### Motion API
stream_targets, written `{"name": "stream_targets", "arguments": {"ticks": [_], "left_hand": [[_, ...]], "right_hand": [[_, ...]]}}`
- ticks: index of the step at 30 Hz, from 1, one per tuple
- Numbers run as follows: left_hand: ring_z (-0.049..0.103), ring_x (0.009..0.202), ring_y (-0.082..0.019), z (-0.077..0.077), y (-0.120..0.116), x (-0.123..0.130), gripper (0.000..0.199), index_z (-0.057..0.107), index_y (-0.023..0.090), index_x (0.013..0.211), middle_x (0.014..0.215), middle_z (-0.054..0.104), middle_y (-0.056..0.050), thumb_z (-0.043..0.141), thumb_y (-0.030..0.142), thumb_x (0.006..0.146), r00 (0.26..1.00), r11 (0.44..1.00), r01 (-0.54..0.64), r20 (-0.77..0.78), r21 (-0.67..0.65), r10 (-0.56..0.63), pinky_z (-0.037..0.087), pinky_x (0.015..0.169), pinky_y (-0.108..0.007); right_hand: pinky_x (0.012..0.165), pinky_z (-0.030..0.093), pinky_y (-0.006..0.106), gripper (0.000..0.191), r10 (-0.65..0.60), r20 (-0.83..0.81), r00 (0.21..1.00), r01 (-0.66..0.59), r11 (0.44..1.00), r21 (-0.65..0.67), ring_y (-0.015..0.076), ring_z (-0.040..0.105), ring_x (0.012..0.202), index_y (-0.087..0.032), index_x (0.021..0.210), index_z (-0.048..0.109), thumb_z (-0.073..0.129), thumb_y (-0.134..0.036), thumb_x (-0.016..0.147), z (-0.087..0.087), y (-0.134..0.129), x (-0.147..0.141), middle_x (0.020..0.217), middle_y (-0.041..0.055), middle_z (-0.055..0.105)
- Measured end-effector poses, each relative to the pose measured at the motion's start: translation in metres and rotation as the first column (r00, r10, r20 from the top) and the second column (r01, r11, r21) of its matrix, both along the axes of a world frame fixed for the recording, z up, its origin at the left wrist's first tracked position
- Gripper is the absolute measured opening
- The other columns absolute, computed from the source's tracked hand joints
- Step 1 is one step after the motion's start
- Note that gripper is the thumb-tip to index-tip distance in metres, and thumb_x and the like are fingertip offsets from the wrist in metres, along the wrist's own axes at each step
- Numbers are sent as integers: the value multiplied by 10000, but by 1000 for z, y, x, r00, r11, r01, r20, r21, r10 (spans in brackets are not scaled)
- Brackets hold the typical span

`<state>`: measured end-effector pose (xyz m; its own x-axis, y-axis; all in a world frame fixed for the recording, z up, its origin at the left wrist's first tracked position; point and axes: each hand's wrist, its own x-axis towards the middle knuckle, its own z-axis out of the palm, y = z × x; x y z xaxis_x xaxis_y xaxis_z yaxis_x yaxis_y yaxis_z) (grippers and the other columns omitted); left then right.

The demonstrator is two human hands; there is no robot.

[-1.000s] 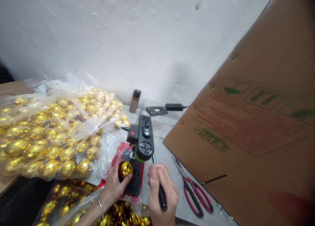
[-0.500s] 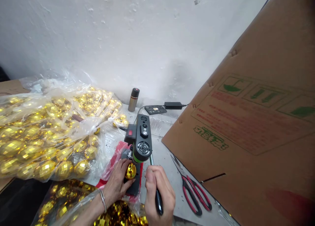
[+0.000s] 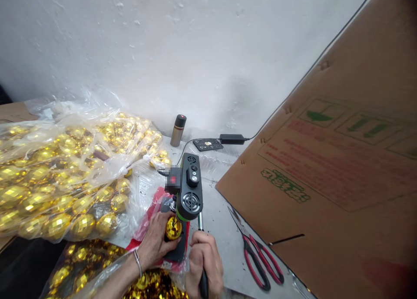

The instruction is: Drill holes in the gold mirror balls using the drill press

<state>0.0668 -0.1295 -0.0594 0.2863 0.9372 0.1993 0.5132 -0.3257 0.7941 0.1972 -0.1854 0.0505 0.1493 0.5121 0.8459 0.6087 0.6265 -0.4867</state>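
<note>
Gripping gold ball [image 3: 173,228] in left hand [image 3: 155,240], lever [image 3: 204,284] in right hand [image 3: 208,257], carton [image 3: 352,234] with illegible red print [image 3: 322,158]

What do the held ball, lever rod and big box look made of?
Ball: mirror-gold facets, bright reflections; maybe metallised plastic, core unclear.
Lever rod: silvery, smooth sheen; likely metal.
Box: matte brown, printed symbols, dark slit; almost certainly cardboard.

A shiny gold, mirror-faceted ball [image 3: 173,228] sat at seven o'clock from the black, green-banded, oblong machine head [image 3: 190,188], whose metal lever [image 3: 200,221] with glossy black grip [image 3: 203,285] pointed toward six o'clock.
</note>
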Motion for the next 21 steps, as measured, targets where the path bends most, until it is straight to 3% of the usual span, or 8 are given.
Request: {"name": "stream_targets", "arguments": {"ticks": [4,12,21], "left_hand": [[635,1026,-331,4,-2,2,398,638,224,1169,1086,685,-83,784,309,809,1000,1000,-9,-21,-17,9,533,933,-495],[624,1021,-334,2,-2,2,368,624,197,1155,1054,671,-94,757,283,823,999,1000,-1,-46,-16,0,523,922,-490],[631,1008,-320,-3,-3,3,406,631,194,1166,1055,673,-87,796,278,805,999,999,-17,-48,37,19,541,894,-461]], "right_hand": [[596,430,249,305,-42,-68,997,40,999,-33,109,548,628,-233,789,479,400,-167,1076,-8,-1,-5,756,-23,545],[687,391,267,316,-68,-223,972,39,990,-132,109,525,717,-224,792,495,384,-79,1050,-3,-10,-22,807,-27,540],[769,407,272,343,-141,-304,942,108,987,-121,97,495,755,-212,764,475,377,-108,1076,-2,-7,-33,822,-49,515]]}}
